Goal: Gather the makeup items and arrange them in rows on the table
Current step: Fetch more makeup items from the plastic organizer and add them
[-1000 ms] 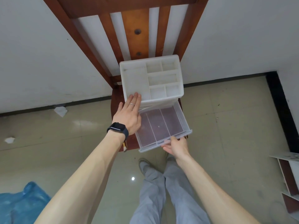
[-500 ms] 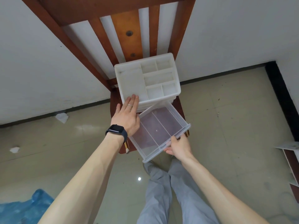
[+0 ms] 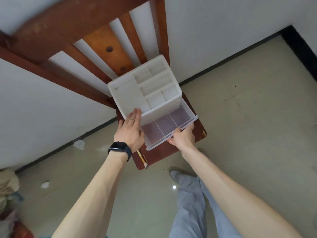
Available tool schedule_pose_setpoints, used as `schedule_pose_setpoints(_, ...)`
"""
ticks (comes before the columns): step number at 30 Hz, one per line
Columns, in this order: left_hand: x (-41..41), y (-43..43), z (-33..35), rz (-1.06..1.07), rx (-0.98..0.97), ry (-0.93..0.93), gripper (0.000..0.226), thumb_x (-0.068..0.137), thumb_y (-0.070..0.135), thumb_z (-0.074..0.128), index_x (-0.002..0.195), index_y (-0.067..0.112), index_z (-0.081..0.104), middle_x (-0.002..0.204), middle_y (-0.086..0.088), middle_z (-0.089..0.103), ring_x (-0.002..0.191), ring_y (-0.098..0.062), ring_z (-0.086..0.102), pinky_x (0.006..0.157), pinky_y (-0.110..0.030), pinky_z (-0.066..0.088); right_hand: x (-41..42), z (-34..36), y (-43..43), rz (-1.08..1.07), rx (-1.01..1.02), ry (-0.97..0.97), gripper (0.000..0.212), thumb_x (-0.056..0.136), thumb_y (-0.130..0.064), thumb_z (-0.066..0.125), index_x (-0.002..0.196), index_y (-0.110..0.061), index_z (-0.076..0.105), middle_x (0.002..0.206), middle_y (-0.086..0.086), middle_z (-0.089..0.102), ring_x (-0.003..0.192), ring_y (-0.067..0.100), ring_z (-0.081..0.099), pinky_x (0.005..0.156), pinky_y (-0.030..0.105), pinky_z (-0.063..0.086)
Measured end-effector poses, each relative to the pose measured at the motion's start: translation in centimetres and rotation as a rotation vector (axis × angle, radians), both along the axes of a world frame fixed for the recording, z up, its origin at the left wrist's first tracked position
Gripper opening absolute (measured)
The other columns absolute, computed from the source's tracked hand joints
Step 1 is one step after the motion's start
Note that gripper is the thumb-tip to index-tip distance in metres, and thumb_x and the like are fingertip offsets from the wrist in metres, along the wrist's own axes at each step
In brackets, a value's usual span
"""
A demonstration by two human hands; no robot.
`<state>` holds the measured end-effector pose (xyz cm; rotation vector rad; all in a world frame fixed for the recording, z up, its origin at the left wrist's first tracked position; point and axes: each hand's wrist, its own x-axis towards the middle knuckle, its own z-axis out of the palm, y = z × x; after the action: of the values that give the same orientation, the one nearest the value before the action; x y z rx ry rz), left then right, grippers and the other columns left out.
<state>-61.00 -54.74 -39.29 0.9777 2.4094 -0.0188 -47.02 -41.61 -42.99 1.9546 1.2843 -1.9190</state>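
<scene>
The clear drawer (image 3: pixel 169 127), pulled out further a second ago, now slides back in under the right hand (image 3: pixel 182 137) gripping its front, left hand (image 3: pixel 131 131) flat against the white organiser (image 3: pixel 145 91) on the chair (image 3: pixel 171 152), no makeup items visible

1. The clear drawer (image 3: pixel 169 128) has been pushed partway back into the white organizer (image 3: pixel 145 92); less of it is exposed than before.
2. The right hand (image 3: pixel 183 137) has been moved farther in with the drawer front.
3. The view has been swung and tilted, so the organizer appears rotated.
</scene>
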Motion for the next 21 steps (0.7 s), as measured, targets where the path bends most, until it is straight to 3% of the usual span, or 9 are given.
schedule_pose_setpoints(2,-0.2,0.1,0.0,-0.011,-0.022,-0.002,0.09,0.092,0.022,0.053,0.158,0.025,-0.008,0.167,0.0,0.002,0.153,-0.021,0.006,0.12,-0.04,0.0,-0.6,0.2,-0.4,-0.053,-0.059,0.024,0.066,0.106,-0.019,0.042,0.158,-0.035,0.004,0.118,0.007,0.057,0.072,0.019,0.077,0.081,0.036,0.063)
schedule_pose_setpoints(5,-0.4,0.0,0.0,-0.015,-0.044,-0.014,0.101,0.084,0.019,0.06,0.157,0.027,-0.009,0.167,0.001,0.0,0.153,-0.021,0.006,0.117,-0.038,-0.002,-1.7,0.2,-0.8,-0.11,-0.1,0.092,0.067,0.106,-0.023,0.045,0.158,-0.036,0.004,0.138,0.007,0.054,0.07,0.015,0.077,0.059,0.017,0.056)
schedule_pose_setpoints(6,-0.4,0.0,0.0,-0.015,-0.049,-0.019,0.103,0.082,0.018,0.061,0.157,0.028,-0.009,0.167,0.001,0.0,0.153,-0.021,0.006,0.117,-0.037,-0.002,-2.1,0.2,-0.8,-0.144,-0.105,0.121,0.068,0.106,-0.022,0.047,0.158,-0.037,0.005,0.141,0.006,0.051,0.072,0.014,0.077,0.059,0.017,0.057)
schedule_pose_setpoints(8,-0.5,0.0,0.0,-0.012,-0.059,-0.03,0.106,0.08,0.018,0.062,0.157,0.029,-0.009,0.167,0.002,-0.001,0.153,-0.02,0.007,0.117,-0.037,-0.002,-2.4,0.3,-0.7,-0.207,-0.137,0.179,0.07,0.106,-0.019,0.051,0.158,-0.039,0.009,0.146,0.005,0.051,0.075,0.015,0.077,0.084,0.031,0.062)
schedule_pose_setpoints(10,-0.5,0.1,0.0,-0.009,-0.059,-0.037,0.107,0.079,0.017,0.063,0.157,0.028,-0.009,0.167,0.002,0.0,0.153,-0.02,0.007,0.119,-0.039,0.001,-2.4,0.5,-0.4,-0.258,-0.186,0.227,0.071,0.104,-0.014,0.055,0.158,-0.039,0.015,0.147,0.007,0.052,0.078,0.016,0.077,0.103,0.045,0.054)
schedule_pose_setpoints(12,-0.5,0.1,0.0,0.0,-0.042,-0.04,0.107,0.079,0.016,0.063,0.157,0.028,-0.008,0.167,0.002,0.0,0.153,-0.02,0.007,0.119,-0.038,0.001,-2.2,0.7,-0.1,-0.341,-0.269,0.334,0.068,0.101,-0.004,0.055,0.157,-0.032,0.028,0.146,0.011,0.052,0.093,0.02,0.075,0.105,0.05,0.052)
schedule_pose_setpoints(15,-0.4,0.0,0.0,0.015,-0.012,-0.035,0.105,0.08,0.015,0.061,0.157,0.029,-0.007,0.167,0.002,0.003,0.153,-0.02,0.006,0.117,-0.037,-0.001,-2.6,1.5,0.8,-0.438,-0.467,0.499,0.059,0.097,0.0,0.054,0.15,-0.022,0.043,0.141,0.018,0.056,0.127,0.035,0.058,0.11,0.046,0.045)
schedule_pose_setpoints(21,-0.1,0.0,-0.1,0.013,0.021,-0.024,0.098,0.082,0.012,0.057,0.159,0.022,-0.003,0.167,0.0,0.004,0.153,-0.019,0.005,0.122,-0.042,0.006,-5.2,2.7,2.3,-0.498,-0.544,0.556,0.05,0.101,-0.012,0.05,0.149,-0.012,0.039,0.148,0.021,0.046,0.138,0.039,0.046,0.116,0.05,0.034)
